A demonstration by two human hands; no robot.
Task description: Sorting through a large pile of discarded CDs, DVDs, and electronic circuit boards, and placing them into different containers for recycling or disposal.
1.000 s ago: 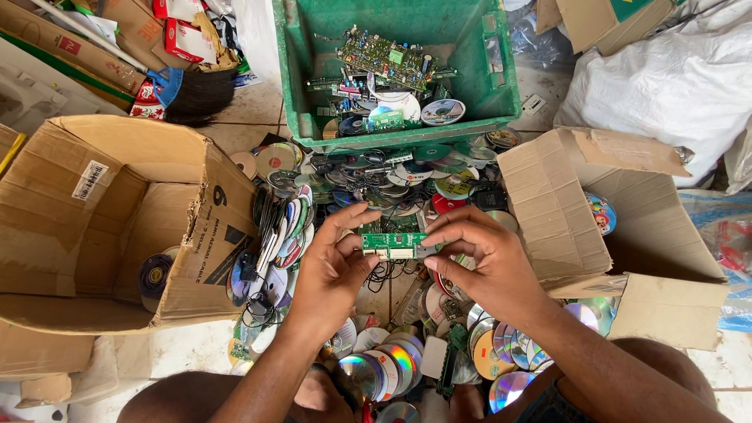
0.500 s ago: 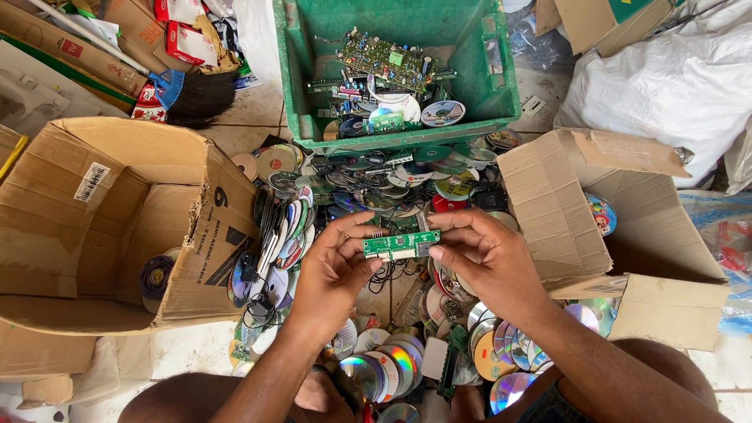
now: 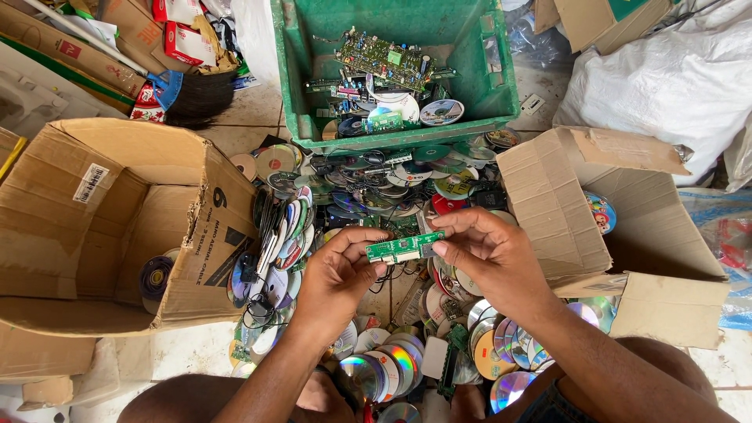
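Note:
A small green circuit board strip [image 3: 404,247] is held level between both hands above a heap of discs [image 3: 368,196] on the floor. My left hand [image 3: 338,276] pinches its left end with thumb and fingers. My right hand [image 3: 487,258] grips its right end from the other side. Loose wires lie just beneath the strip.
A green plastic crate [image 3: 301,94] with circuit boards and discs stands ahead. An open cardboard box [image 3: 94,227] lies at left, another cardboard box [image 3: 627,227] at right. A white sack [image 3: 674,78] sits at the upper right, a brush [image 3: 196,94] at upper left.
Both hands have tilted and lifted the strip slightly, its right end now a little higher. The surroundings are unchanged.

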